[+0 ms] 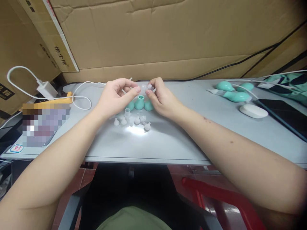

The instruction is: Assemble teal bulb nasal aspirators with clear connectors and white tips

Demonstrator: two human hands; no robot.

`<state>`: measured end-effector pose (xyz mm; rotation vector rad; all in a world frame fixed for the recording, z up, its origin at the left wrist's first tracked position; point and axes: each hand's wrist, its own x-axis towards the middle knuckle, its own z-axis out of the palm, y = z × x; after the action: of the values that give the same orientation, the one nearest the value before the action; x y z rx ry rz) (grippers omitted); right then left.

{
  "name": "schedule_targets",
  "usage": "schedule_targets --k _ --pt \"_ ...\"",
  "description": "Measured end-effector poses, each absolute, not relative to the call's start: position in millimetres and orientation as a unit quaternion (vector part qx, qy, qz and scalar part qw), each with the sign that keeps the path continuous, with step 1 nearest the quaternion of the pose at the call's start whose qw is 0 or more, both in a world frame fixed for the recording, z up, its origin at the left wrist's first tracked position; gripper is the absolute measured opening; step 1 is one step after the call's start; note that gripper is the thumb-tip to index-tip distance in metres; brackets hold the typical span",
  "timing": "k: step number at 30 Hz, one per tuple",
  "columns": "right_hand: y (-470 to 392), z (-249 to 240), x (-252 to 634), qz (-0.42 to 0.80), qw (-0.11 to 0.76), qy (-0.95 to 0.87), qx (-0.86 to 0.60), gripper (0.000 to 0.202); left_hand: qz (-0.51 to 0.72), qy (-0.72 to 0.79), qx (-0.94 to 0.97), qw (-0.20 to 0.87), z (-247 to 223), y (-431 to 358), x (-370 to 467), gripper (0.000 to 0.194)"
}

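Observation:
My right hand [160, 97] pinches a small translucent plastic piece [150, 87] between thumb and fingertips. Across from it, my left hand [120, 95] has thumb and index finger drawn together; what lies in them, if anything, I cannot make out. Below and between the hands a mint-green rubber bulb [139, 103] stands upright with its open neck up. Two more green bulbs flank it, partly covered by my hands. Nearer to me lie several small whitish bulb-shaped pieces, one of them a white piece [147, 127], and a clear cup-like part [127, 112].
At right are several green bulbs, one a bulb with a clear nozzle [236, 96], a white rounded case [253, 111] and a dark tablet-like device [284, 116]. A blurred-out phone-like object [45, 124], white charger [46, 90] and cable occupy the left. Cardboard [168, 35] walls the back.

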<state>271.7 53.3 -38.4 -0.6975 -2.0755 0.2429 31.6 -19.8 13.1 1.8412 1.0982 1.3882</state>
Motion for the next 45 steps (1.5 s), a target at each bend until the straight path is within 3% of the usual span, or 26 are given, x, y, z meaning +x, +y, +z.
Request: schedule_targets --k 9,17,22,26,30,38,41,45 --pt "46 -29 273 0.061 0.412 -0.85 -0.323 0.026 0.505 0.401 0.709 0.288 13 -22 31 0.022" --pt "36 -10 276 0.082 0.637 -0.725 -0.251 0.044 0.489 0.382 0.735 0.275 15 -27 32 0.038" --pt "17 -10 259 0.118 0.62 -0.722 -0.283 0.049 0.427 0.375 0.78 0.262 17 -38 41 0.048" --pt "9 -17 249 0.146 0.6 -0.729 -0.295 0.056 0.372 0.373 0.794 0.303 13 -46 52 0.04" --pt "6 -18 248 0.183 0.589 -0.734 -0.285 0.061 0.381 0.395 0.777 0.309 14 -46 54 0.02" --pt "-5 4 268 0.214 0.542 -0.785 -0.208 0.037 0.501 0.445 0.664 0.331 24 -22 25 0.002" --pt "-6 7 272 0.253 0.469 -0.824 -0.192 0.02 0.513 0.434 0.7 0.243 19 -8 12 0.01" --pt "-3 4 272 0.263 0.442 -0.835 -0.195 0.016 0.46 0.373 0.805 0.046 10 0 1 0.02"
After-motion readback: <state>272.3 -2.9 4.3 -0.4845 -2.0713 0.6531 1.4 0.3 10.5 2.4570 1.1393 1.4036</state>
